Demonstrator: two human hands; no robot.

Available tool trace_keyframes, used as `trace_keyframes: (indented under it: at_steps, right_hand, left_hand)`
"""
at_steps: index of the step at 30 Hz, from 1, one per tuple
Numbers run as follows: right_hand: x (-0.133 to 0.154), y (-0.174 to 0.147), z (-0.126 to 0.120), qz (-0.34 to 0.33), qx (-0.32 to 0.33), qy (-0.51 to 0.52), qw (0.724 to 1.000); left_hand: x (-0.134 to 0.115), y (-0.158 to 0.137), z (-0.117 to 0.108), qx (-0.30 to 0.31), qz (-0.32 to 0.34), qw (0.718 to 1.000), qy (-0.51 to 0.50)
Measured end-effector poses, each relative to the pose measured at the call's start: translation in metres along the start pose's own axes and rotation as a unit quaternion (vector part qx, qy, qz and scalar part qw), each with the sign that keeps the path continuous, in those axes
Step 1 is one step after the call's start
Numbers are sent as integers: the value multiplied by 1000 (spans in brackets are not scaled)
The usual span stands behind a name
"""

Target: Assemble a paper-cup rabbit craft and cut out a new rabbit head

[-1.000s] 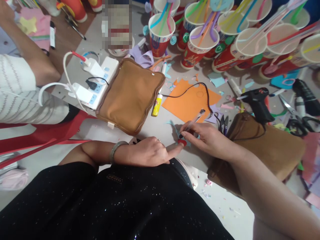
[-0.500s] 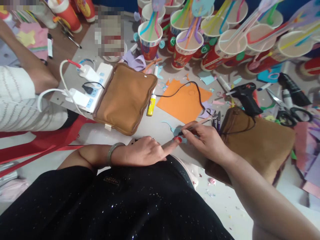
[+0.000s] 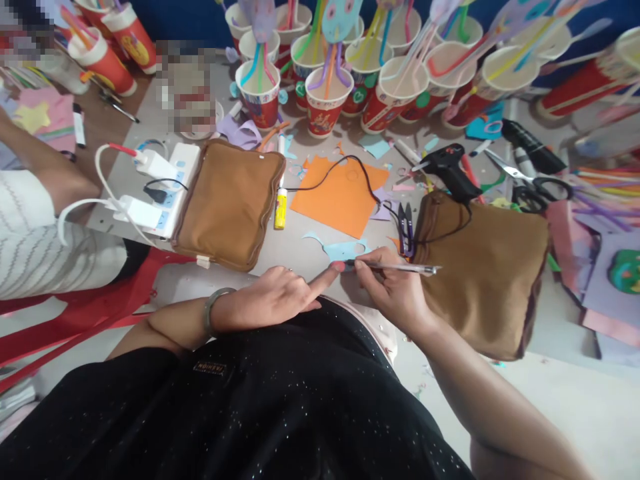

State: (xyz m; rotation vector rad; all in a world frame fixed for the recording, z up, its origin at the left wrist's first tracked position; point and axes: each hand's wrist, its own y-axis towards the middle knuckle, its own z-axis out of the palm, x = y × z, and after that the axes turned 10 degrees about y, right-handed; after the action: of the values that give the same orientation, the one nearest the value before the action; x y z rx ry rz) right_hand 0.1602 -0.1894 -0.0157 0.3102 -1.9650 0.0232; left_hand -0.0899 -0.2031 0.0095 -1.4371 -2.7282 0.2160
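My left hand (image 3: pixel 270 300) has its index finger stretched out and its other fingers curled. At that fingertip is a small red piece (image 3: pixel 339 265); whether it lies under or on the finger I cannot tell. In my right hand (image 3: pixel 393 287) a slim clear pen (image 3: pixel 413 268) is pinched between thumb and fingers. Its dark tip points left, right by the red piece. Just beyond the hands lies a light blue paper scrap (image 3: pixel 345 249). Behind it is an orange paper sheet (image 3: pixel 333 197), and purple thread snips (image 3: pixel 406 227) lie close to my right hand.
Brown cushions flank the work spot, left (image 3: pixel 227 207) and right (image 3: pixel 483 273). A black glue gun (image 3: pixel 450 170) rests by the right one, its cord crossing the orange sheet. Scissors (image 3: pixel 530 190), a power strip (image 3: pixel 175 187), a yellow glue stick (image 3: pixel 281 210) and paper cups (image 3: pixel 327 100) stand about. Another person's arm (image 3: pixel 60 160) is at left.
The view has shifted, so the table things sit further left. My right hand has turned the pen, and its clear barrel now shows. The pen tip stays beside my left fingertip.
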Motion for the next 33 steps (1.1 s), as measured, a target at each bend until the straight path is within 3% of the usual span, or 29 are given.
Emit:
trace_keyframes:
  at_steps: [5,15,27,33]
  right_hand:
    - [-2,-20,8,-28,-47,-47,997]
    - [-9,-43,26,-134,-92,-108,981]
    - [-19,-49,39,-198,-109,-91,970]
    - [-14,-48,35,-275,-49,-167,946]
  left_hand:
    - [0,-2,7,-17,7,999,48]
    - [-5,4,-7,53,-17,998,32]
    - [-5,5,-13,45,-18,997,52]
    - [-7,-1,-22,36,-7,996,80]
